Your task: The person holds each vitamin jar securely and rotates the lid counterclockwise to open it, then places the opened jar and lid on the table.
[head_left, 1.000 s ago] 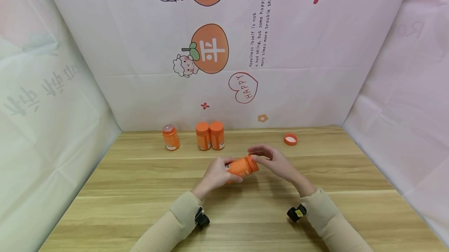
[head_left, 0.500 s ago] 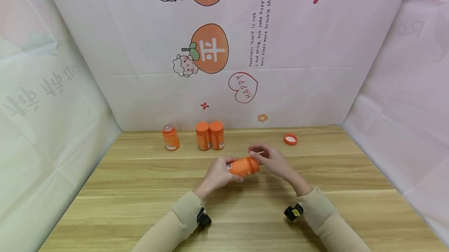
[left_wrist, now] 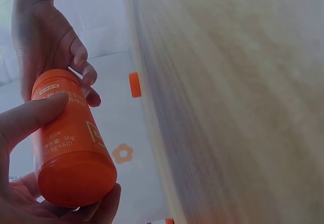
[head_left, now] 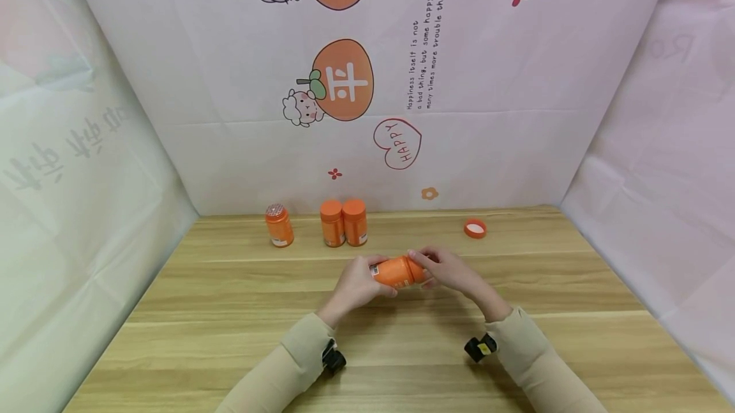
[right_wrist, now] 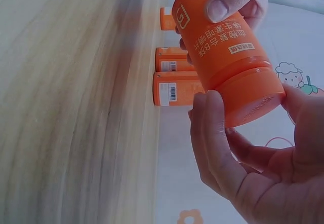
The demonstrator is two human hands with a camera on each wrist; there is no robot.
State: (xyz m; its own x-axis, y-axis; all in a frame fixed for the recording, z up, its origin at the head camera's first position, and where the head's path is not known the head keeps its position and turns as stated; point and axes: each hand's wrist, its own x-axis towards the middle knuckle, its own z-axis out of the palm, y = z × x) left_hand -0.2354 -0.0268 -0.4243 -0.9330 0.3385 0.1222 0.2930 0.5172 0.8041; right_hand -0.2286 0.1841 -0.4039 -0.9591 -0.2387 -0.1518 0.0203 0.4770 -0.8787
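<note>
My left hand grips the body of an orange pill bottle above the middle of the table. The bottle lies tilted, almost level, its capped end pointing right. At that end my right hand holds the orange screw cap, thumb on one side and fingers on the other. White print on the bottle's label shows in both wrist views. The left thumb presses along the label in the left wrist view, while the other left fingers wrap underneath, partly hidden.
Two capped orange bottles stand side by side at the back of the wooden table. Left of them is an orange bottle with a silvery patterned top and no cap. A loose orange cap lies at the back right, white inside up.
My right hand has shifted its fingers around the cap, from loosely spread above it to closed about its end. The bottle has tipped slightly more level; the left hand keeps its hold.
</note>
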